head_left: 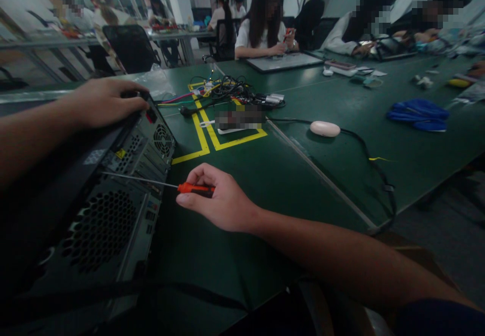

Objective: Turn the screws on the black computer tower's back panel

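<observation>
R grip: clasping orange-hdl. screwdriver, thin metal shaft | L grip: unclenched atop blk. case, honeycomb vent

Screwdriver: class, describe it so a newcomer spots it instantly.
On the green table, at picture left, sits a dark computer case. Beside its vented back panel, the wearer's right hand holds the screwdriver. Its orange handle sets it apart from the black cables beyond.

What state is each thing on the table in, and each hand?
Left hand, resting on the computer case
Right hand, closed around the screwdriver
Screwdriver, tip at the rear panel; contact unclear
Computer case, vented rear panel showing
Cables, tangled
Blue bundle, crumpled
</observation>
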Action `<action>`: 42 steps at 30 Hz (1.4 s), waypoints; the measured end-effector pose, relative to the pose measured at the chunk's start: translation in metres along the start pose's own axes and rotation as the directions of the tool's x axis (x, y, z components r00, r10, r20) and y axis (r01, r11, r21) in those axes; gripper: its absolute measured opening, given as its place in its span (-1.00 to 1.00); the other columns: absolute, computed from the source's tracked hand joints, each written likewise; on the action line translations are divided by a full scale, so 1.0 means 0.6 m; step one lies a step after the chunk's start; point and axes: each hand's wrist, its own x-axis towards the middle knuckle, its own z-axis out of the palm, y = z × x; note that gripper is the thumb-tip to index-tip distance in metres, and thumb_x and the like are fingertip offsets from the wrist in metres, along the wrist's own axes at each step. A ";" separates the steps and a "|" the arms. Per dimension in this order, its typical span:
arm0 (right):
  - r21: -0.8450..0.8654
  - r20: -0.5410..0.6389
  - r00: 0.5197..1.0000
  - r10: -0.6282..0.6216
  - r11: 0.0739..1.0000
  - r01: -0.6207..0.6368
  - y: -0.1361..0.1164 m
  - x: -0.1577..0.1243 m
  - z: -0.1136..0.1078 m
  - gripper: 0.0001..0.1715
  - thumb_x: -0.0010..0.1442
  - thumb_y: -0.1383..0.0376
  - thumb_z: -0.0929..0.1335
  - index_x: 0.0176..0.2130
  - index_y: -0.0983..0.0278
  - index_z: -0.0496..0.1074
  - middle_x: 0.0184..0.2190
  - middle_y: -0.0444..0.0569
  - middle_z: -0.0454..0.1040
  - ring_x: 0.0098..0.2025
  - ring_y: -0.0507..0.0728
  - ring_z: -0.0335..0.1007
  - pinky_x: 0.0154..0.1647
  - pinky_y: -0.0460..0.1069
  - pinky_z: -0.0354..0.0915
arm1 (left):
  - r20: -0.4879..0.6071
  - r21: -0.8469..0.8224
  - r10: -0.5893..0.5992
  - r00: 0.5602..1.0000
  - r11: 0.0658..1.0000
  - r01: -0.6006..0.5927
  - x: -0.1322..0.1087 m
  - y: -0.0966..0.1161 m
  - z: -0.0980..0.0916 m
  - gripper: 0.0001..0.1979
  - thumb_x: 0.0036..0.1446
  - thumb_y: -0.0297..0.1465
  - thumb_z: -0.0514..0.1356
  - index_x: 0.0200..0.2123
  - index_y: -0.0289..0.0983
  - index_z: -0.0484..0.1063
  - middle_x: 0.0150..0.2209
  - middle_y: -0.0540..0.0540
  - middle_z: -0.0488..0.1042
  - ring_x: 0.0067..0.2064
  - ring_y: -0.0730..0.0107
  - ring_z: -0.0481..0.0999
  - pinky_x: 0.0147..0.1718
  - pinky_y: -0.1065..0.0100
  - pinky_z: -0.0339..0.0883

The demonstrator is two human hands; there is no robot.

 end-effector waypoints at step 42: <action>-0.003 0.031 0.999 -0.018 1.000 0.018 -0.002 0.000 0.000 -0.63 0.14 0.17 0.51 -0.18 0.22 0.34 -0.32 -0.17 0.42 -0.30 0.04 0.35 -0.25 -0.05 0.29 | -0.009 -0.012 0.006 1.000 1.000 -0.006 0.002 -0.006 0.004 -0.21 0.11 0.06 -0.04 0.23 -0.32 0.40 0.18 -0.23 0.46 0.20 -0.10 0.41 0.21 -0.07 0.22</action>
